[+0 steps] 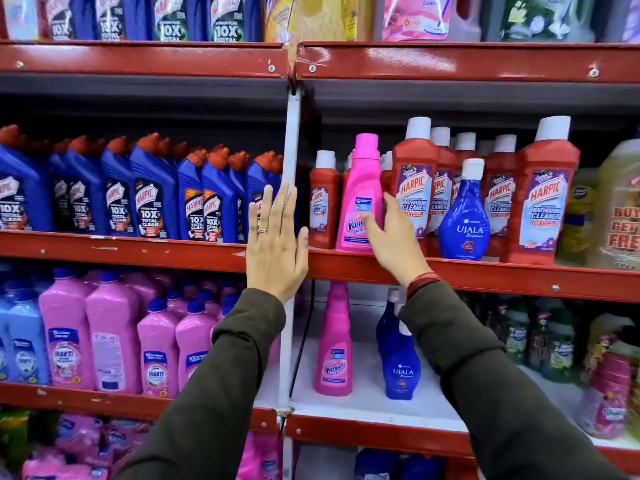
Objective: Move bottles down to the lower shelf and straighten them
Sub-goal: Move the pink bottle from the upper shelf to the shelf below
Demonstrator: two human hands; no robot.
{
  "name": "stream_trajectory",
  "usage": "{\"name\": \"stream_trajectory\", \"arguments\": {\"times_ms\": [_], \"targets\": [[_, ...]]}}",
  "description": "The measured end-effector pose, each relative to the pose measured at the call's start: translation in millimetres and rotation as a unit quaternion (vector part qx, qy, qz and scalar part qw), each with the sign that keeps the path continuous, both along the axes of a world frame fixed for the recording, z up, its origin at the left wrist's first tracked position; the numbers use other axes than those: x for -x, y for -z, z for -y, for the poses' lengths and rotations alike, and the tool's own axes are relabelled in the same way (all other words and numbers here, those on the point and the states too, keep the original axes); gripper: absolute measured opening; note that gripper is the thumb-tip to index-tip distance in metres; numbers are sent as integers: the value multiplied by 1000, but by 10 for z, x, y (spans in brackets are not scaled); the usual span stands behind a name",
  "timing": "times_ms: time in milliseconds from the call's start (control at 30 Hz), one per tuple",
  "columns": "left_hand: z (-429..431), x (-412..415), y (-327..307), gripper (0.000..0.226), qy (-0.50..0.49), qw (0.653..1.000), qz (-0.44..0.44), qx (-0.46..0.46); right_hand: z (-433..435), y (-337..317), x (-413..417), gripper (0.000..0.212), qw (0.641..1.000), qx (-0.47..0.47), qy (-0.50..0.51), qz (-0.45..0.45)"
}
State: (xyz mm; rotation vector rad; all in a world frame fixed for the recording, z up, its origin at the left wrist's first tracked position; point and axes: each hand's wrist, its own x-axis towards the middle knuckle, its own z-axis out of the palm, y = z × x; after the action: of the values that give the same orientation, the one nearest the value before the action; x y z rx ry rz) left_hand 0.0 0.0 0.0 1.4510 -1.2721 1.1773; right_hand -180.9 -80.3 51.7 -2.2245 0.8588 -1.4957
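A pink Vanish bottle [362, 188] stands on the middle shelf [485, 275] among red Harpic bathroom cleaner bottles [414, 181]. A blue Ujala bottle [465, 216] stands further right on the same shelf. My right hand [393, 240] reaches up with fingers spread, its fingertips touching the pink bottle's lower right side, not closed around it. My left hand [275, 244] is flat and open against the white upright post [292, 140]. On the lower shelf [367, 407] stand another pink Vanish bottle [334, 344] and a blue Ujala bottle [400, 358], both upright.
Blue Harpic bottles [149, 192] fill the middle shelf on the left. Pink and light-blue bottles [114, 334] crowd the lower left bay. Yellow bottles [620, 206] stand at far right. Green and pink packs [554, 341] sit on the lower shelf's right part.
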Motion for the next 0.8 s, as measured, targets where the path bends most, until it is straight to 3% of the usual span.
{"name": "stream_trajectory", "arguments": {"times_ms": [133, 333, 800], "targets": [[41, -125, 207, 64, -17, 999, -39, -30, 139, -43, 10, 43, 994, -99, -18, -41], [198, -178, 427, 61, -13, 998, -22, -59, 208, -57, 13, 44, 989, -133, -68, 3], [224, -179, 436, 58, -73, 995, -14, -65, 147, -84, 70, 53, 982, -113, -122, 93]]}}
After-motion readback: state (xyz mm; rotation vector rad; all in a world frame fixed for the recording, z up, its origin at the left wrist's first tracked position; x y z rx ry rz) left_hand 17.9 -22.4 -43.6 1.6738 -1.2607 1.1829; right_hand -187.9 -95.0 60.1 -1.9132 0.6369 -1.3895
